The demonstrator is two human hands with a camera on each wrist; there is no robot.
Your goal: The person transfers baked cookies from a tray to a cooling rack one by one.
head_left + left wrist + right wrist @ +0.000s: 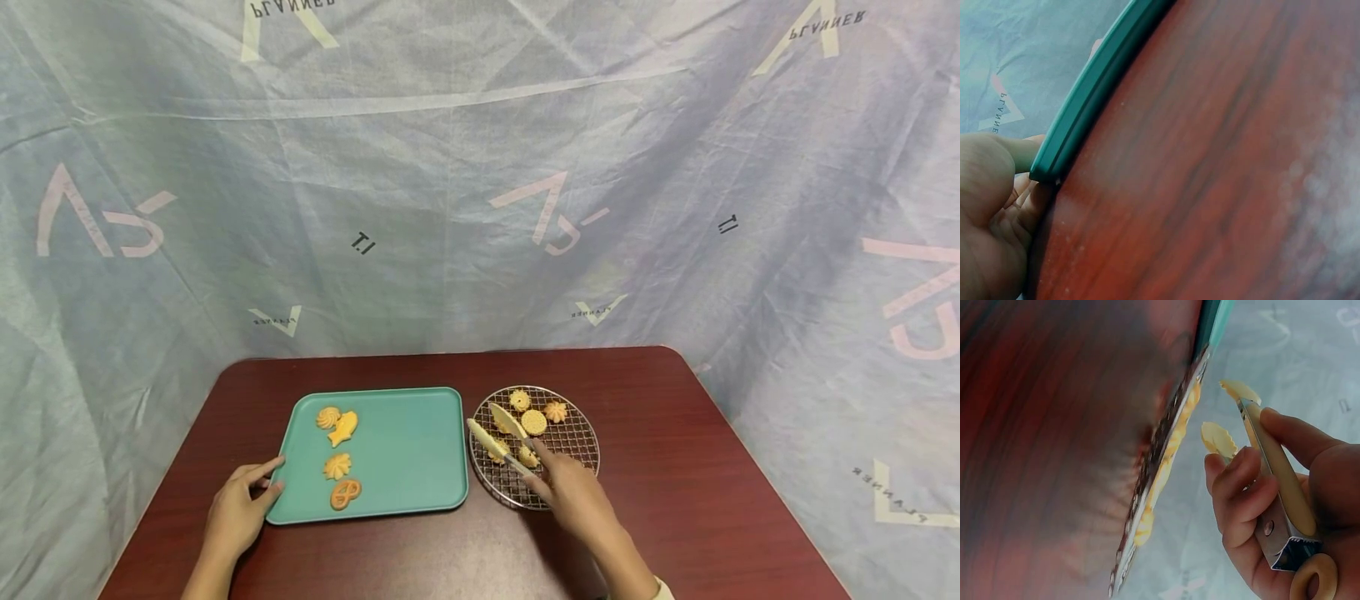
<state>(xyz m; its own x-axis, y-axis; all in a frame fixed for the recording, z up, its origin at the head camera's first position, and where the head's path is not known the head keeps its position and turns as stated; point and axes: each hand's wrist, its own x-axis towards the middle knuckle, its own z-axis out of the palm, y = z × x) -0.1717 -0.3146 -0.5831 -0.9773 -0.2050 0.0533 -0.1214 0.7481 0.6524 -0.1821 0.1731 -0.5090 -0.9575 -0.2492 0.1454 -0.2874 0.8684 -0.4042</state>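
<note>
- Left hand [242, 504] low at the left of the head view, its forearm [210, 573] rising from the bottom edge and leaning right
- Left thumb [272, 493] and index [261, 468] point rightward, a little apart; the other fingers are tucked beneath, the whole hand in a pinch
- Right hand [572, 492] at about the same height, well apart from the left; its forearm [626, 567] slants up and leftward
- Right fingers [1238, 481] curl in a grip, the thumb [1297, 434] fairly straight opposite them, a gap between thumb tip and fingertips
</note>
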